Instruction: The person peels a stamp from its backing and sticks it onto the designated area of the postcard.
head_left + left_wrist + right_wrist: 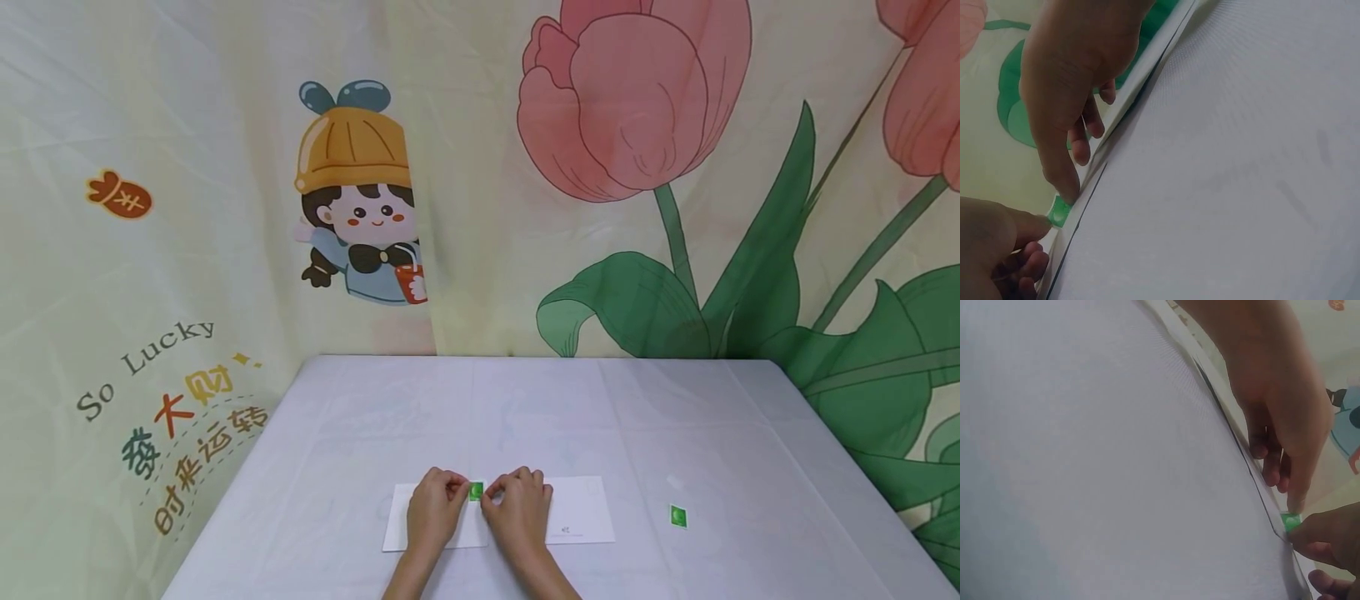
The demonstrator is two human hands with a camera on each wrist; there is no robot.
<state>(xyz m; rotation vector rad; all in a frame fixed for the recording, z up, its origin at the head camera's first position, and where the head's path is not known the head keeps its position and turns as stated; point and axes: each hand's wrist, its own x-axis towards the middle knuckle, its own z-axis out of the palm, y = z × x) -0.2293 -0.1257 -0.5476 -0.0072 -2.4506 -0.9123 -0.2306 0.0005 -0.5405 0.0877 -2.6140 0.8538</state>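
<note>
In the head view, a small green stamp (476,492) sits between my two hands above white envelope-like paper. My left hand (435,510) pinches its left edge between thumb and forefinger. The right hand (519,510) pinches its right edge, other fingers curled. White paper shows at the left (397,525) and at the right (581,508), where it bears a small printed mark; whether it is one piece is hidden. Both wrist views show fingertips meeting at the stamp (1060,211), the left hand (991,247) nearest in its own view, likewise the right hand (1329,540).
Another green stamp (678,517) lies on the white tablecloth (712,433) to the right of the paper. Behind the table's far edge hangs a printed curtain (480,183) with tulips and a cartoon figure.
</note>
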